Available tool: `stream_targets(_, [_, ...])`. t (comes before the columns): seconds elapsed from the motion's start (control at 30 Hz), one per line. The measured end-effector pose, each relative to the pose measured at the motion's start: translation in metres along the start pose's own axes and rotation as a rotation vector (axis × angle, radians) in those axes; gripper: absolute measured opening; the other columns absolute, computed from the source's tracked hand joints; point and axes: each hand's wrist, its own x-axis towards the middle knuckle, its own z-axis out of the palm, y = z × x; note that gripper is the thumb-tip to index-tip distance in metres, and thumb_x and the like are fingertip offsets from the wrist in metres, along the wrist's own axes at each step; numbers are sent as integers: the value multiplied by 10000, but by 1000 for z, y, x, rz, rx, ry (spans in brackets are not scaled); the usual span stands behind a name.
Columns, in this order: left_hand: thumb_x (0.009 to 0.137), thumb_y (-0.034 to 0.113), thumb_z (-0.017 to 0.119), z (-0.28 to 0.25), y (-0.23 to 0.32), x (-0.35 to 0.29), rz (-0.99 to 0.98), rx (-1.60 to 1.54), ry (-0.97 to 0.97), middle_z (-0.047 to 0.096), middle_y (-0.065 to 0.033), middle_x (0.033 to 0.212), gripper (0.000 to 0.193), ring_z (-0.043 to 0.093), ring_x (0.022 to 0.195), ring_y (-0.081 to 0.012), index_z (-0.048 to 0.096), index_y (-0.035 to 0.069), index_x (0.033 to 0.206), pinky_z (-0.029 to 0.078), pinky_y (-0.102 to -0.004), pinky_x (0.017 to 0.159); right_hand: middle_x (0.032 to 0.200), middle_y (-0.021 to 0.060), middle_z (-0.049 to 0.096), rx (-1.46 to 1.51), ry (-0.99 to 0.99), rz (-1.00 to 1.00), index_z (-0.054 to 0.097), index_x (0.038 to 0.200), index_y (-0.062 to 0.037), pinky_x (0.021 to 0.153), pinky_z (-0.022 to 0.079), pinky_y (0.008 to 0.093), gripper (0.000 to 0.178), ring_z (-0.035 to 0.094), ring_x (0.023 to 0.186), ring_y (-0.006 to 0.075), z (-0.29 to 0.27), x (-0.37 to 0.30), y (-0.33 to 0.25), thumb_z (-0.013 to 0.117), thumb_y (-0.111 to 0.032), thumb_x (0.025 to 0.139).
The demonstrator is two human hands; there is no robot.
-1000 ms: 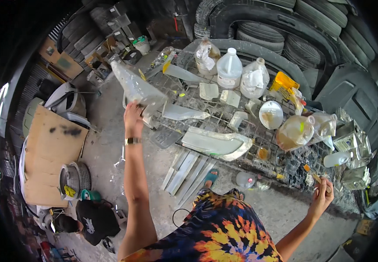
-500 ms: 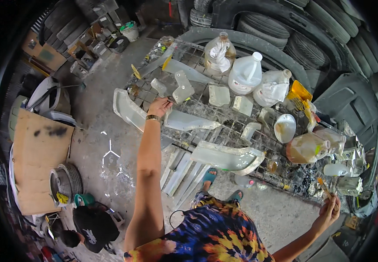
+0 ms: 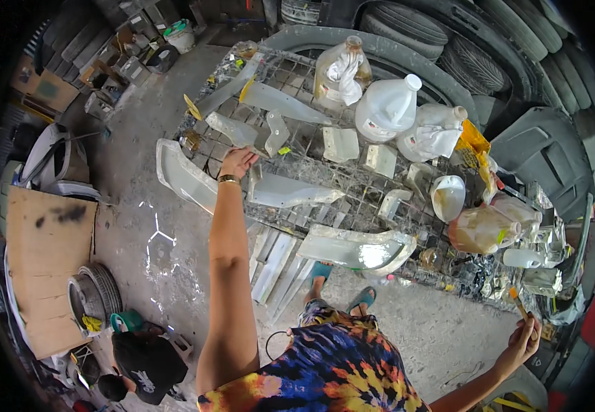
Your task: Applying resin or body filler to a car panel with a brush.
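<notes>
The grey panel (image 3: 231, 128) has lowered, contact with left fingers (image 3: 244, 156) unclear.

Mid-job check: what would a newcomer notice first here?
The bright tie-dye shirt at bottom centre stands out most. Next come the right hand holding an orange-tipped brush at lower right, and the big jugs along the table's far side. The left hand is at a pale piece towards the table's left end.
</notes>
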Motion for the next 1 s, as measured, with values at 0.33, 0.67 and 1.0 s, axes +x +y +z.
stream_targets(0.33, [869, -15, 611, -11, -13, 28, -12, 62, -13, 602, -137, 950, 215, 638, 877, -273, 439, 68, 967, 568, -399, 743, 719, -59, 522, -20, -14, 3, 640, 998, -48, 421, 164, 161, 195, 276, 490, -36, 9, -4, -6, 564, -224, 964])
stream_targets(0.67, [879, 249, 643, -28, -10, -22, 305, 439, -40, 556, -36, 677, 227, 526, 542, -110, 588, 30, 868, 435, -249, 464, 699, -58, 503, -4, -41, 76, 629, 1031, -39, 420, 164, 179, 207, 271, 469, -23, 1, -12, 5, 534, -214, 977])
stream_targets(1.0, [811, 296, 716, -38, -64, -163, 557, 1067, 44, 617, -125, 782, 313, 557, 733, -270, 598, 7, 833, 473, -374, 724, 727, -36, 515, 63, -16, 108, 614, 1024, -18, 423, 178, 182, 219, 278, 475, -19, -1, -23, 21, 516, -210, 986])
